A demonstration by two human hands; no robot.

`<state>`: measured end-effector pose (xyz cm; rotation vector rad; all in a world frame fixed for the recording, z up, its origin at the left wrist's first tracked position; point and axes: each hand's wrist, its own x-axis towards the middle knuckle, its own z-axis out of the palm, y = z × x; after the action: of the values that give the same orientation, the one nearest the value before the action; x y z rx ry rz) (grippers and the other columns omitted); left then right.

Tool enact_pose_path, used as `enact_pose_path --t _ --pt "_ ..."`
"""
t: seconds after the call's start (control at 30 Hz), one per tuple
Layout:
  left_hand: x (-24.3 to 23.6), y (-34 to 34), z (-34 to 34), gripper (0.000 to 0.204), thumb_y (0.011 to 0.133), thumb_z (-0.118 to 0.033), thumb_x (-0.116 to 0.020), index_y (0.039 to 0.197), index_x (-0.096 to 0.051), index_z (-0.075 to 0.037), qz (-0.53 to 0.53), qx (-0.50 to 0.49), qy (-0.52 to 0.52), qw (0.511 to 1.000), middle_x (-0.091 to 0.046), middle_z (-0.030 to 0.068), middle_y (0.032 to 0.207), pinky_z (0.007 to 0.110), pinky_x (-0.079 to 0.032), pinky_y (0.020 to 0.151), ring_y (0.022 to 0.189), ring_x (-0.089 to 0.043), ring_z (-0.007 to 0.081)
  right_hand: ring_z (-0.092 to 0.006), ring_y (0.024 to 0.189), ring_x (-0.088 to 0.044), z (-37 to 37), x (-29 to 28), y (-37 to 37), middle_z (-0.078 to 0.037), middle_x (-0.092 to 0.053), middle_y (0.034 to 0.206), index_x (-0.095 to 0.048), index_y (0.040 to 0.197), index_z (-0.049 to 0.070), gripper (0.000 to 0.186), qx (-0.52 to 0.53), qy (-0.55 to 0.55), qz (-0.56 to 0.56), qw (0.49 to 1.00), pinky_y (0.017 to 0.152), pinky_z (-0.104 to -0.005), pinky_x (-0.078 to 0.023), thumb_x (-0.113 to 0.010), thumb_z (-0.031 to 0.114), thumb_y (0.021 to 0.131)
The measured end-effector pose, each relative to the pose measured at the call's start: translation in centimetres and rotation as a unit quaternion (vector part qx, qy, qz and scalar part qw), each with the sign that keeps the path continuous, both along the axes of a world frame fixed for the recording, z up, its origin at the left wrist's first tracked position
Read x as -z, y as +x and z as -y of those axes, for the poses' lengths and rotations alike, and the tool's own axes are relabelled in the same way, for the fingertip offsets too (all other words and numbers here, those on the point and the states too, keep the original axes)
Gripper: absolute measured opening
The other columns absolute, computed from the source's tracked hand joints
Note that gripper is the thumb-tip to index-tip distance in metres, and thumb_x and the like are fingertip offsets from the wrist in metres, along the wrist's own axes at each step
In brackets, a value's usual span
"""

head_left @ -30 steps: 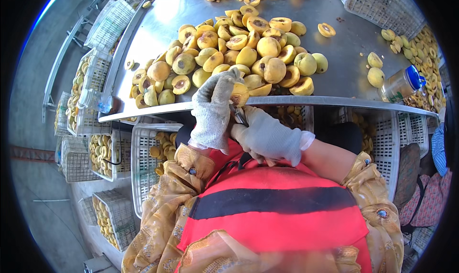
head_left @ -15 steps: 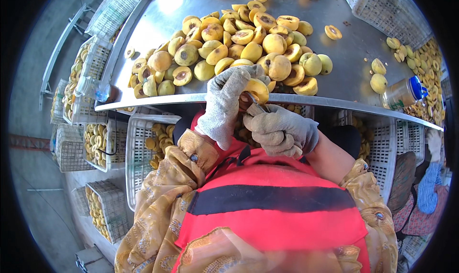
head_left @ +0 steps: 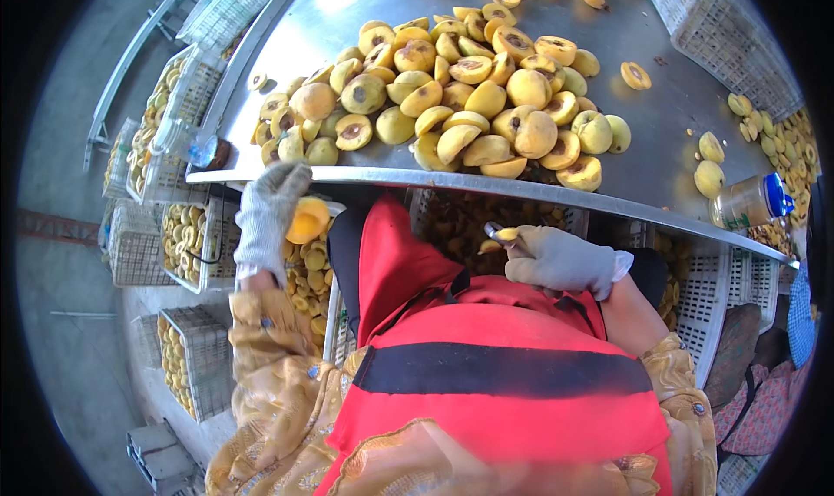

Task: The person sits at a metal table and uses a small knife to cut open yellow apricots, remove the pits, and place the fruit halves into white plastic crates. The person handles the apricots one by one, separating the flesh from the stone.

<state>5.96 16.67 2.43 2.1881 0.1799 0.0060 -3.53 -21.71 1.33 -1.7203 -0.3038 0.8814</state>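
My left hand (head_left: 271, 214), in a grey-white glove, is over a crate of fruit below the table edge, fingers stretched out. Beside its palm is a hollowed yellow peach half (head_left: 308, 221), apparently loose from the fingers. My right hand (head_left: 560, 260), also gloved, is closed around a small pitting tool with a curved metal tip (head_left: 497, 232). A bit of yellow flesh sits by that tip; the handle is hidden in the fist. In front of me, a heap of halved peaches (head_left: 469, 96) lies on the metal table (head_left: 382, 159), many with brown pit hollows showing.
A clear jar with a blue lid (head_left: 754, 199) lies at the table's right edge, near a white crate (head_left: 730, 40). Fruit-filled crates (head_left: 200, 357) stand on the floor at left. A bottle (head_left: 208, 153) is by the left corner. Another person's blue sleeve (head_left: 801, 309) shows far right.
My left hand has moved left and off the table's front with the peach half, away from my right hand. My right hand has shifted slightly right, still gripping the tool. The view has shifted slightly.
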Motion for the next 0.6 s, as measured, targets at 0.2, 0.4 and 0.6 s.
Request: enact_pose_path --t 0.2,0.4,0.6 --pt "1.2 6.4 4.5 0.044 0.079 -0.040 -0.071 0.113 -0.065 -0.012 0.127 0.089 0.367 0.917 -0.064 0.0125 0.115 0.039 -0.046 0.093 0.108 -0.059 0.0313 -0.0067 0.051 -0.042 -2.0 -2.9 0.3 0.002 -0.047 0.065 -0.047 0.091 0.007 0.013 0.145 0.015 -0.118 0.982 0.047 -0.0225 -0.037 -0.056 0.017 0.089" --pt "3.5 8.4 6.7 0.034 0.073 -0.026 -0.072 0.104 -0.067 -0.013 0.108 0.158 0.469 0.862 -0.066 0.0084 0.105 0.041 -0.048 0.090 0.102 -0.060 0.0297 -0.0072 0.044 -0.043 -1.4 -2.5 -0.9 -0.001 -0.049 0.063 -0.047 0.084 0.010 0.017 0.208 0.028 -0.086 0.974 0.039 -0.0219 -0.037 -0.059 0.022 0.086" --pt "3.0 4.5 8.2 0.048 0.075 -0.001 -0.076 0.120 -0.060 -0.003 0.028 0.172 -0.205 0.963 -0.067 0.0078 0.108 0.029 -0.051 0.084 0.097 -0.063 0.0150 -0.0090 0.042 -0.044 -1.2 -2.5 0.3 0.000 -0.050 0.062 -0.050 0.086 0.010 0.023 0.284 0.139 -0.119 0.941 0.037 -0.0238 -0.036 -0.054 0.032 0.091"
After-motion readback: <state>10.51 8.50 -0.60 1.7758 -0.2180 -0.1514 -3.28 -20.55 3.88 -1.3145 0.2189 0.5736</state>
